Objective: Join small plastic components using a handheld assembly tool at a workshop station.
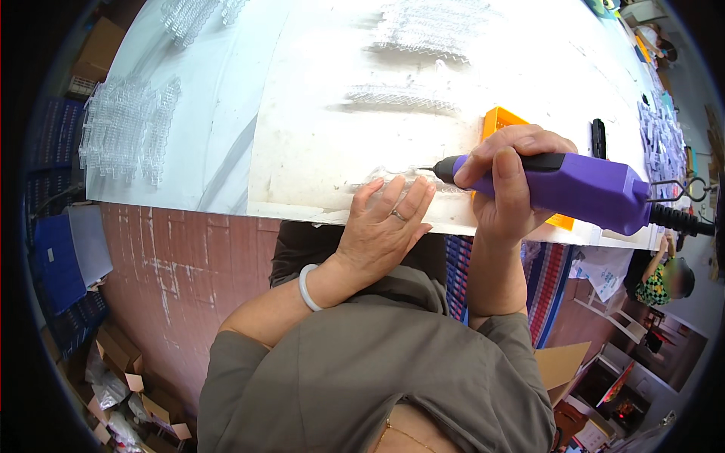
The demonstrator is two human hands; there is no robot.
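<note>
My right hand is closed around a purple and black electric screwdriver, with its cable running off to the right. The thin bit points left, near the fingertips of my left hand. My left hand lies fairly flat on the table's near edge, its fingers stretched out over a clear plastic strip. Most of that strip is hidden under the fingers. Just behind my right hand sits an orange plastic tray, partly covered by the hand and tool.
Clear zigzag-edged strips lie in a row, a far pile and a left pile on the white table. A black marker-like object lies at right. Cardboard boxes stand lower left. Another person is at far right.
</note>
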